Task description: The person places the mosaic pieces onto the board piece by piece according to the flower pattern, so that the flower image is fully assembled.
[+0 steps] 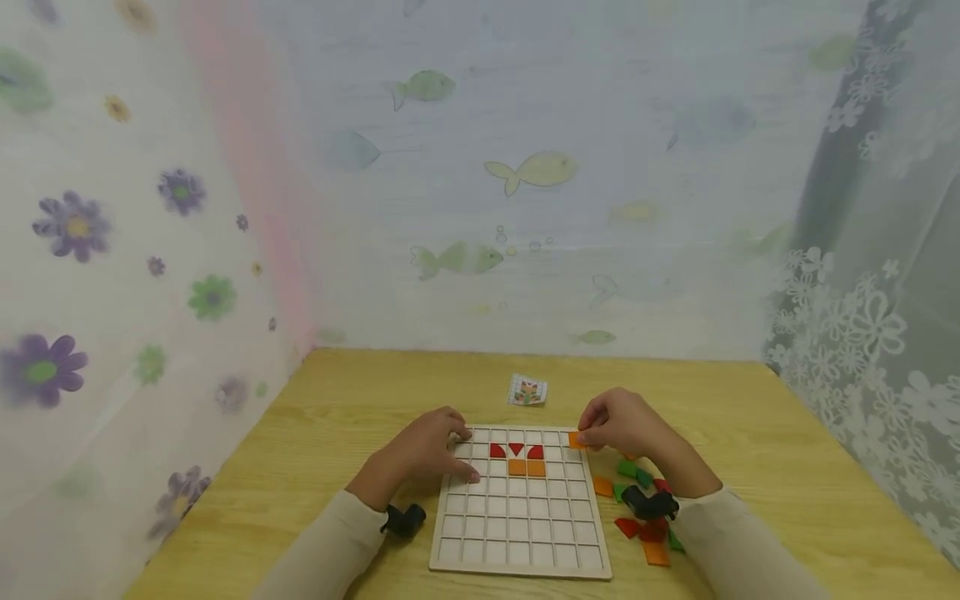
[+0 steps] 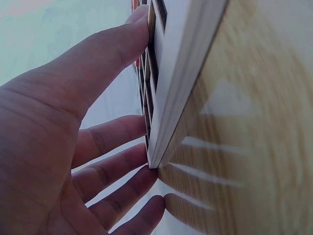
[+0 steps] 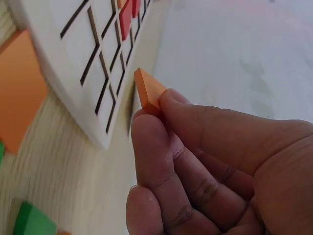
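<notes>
My right hand (image 1: pixel 628 427) pinches an orange square tile (image 3: pixel 149 94) between thumb and fingers. It holds the tile above the far right corner of a white gridded wooden board (image 1: pixel 518 528). My left hand (image 1: pixel 424 448) rests at the board's far left, its thumb (image 2: pixel 132 34) on the face and its loosely spread fingertips at the edge. In the grid lie a red triangle (image 1: pixel 516 449) between two curved red pieces (image 1: pixel 536 452), and two orange squares (image 1: pixel 517 467) just below them.
Right of the board lie loose green, red and orange pieces (image 1: pixel 656 553), partly beneath my right wrist. A small printed pattern card (image 1: pixel 528 390) lies beyond the board on the wooden table (image 1: pixel 360 387). Patterned curtains (image 1: pixel 525 208) enclose the table's back and sides.
</notes>
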A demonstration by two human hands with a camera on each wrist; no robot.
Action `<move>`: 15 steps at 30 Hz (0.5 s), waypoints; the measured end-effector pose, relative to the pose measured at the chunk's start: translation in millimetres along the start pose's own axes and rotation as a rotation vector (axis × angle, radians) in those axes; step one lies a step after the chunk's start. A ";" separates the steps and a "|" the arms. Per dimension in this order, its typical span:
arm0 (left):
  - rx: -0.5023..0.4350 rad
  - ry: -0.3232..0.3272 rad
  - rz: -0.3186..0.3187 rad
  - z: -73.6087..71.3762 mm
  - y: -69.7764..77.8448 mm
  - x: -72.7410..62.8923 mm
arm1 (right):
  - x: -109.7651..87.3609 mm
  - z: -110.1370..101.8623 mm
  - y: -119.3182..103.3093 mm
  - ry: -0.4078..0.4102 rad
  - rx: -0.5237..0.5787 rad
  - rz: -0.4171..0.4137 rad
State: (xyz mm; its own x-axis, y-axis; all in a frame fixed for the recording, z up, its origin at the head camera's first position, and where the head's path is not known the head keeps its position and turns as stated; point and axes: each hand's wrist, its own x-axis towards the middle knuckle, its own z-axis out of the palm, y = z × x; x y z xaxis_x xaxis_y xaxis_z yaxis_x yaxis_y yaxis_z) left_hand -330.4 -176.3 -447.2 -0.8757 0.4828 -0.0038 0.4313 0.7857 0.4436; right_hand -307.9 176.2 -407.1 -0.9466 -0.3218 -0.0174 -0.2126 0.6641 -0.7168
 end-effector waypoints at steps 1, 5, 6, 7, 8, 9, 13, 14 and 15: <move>-0.002 0.001 0.004 -0.9 -0.4 0.6 | 1.8 1.6 -1.6 -0.004 0.007 -0.011; -0.008 0.002 0.018 -2.7 -1.5 1.2 | 7.3 8.8 -6.8 -0.017 0.036 -0.042; -0.011 0.001 0.019 -2.7 -1.4 1.2 | 8.1 10.7 -8.0 -0.021 0.039 -0.047; -0.011 0.001 0.019 -2.5 -1.5 1.5 | 9.1 12.5 -9.2 -0.024 0.036 -0.050; -0.006 0.000 0.020 -2.1 -1.7 1.9 | 9.7 14.3 -10.3 -0.027 0.031 -0.056; -0.001 0.000 0.021 -1.5 -2.0 2.3 | 10.6 16.2 -11.6 -0.027 0.027 -0.058; 0.017 -0.004 0.020 0.0 -1.9 2.6 | 12.9 23.2 -16.8 -0.037 0.020 -0.073; 0.022 -0.004 0.023 -0.1 -1.9 2.6 | 13.8 24.8 -18.1 -0.039 0.022 -0.074; 0.023 -0.003 0.026 -0.3 -1.7 2.7 | 14.5 26.3 -19.7 -0.040 0.024 -0.071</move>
State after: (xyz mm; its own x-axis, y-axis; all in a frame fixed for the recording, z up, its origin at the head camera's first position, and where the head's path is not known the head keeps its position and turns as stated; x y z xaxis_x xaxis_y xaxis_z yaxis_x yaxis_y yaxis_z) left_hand -333.5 -176.4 -447.7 -0.8635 0.5044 0.0045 0.4587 0.7816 0.4228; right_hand -311.1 140.7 -411.5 -0.9188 -0.3947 0.0068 -0.2728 0.6224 -0.7337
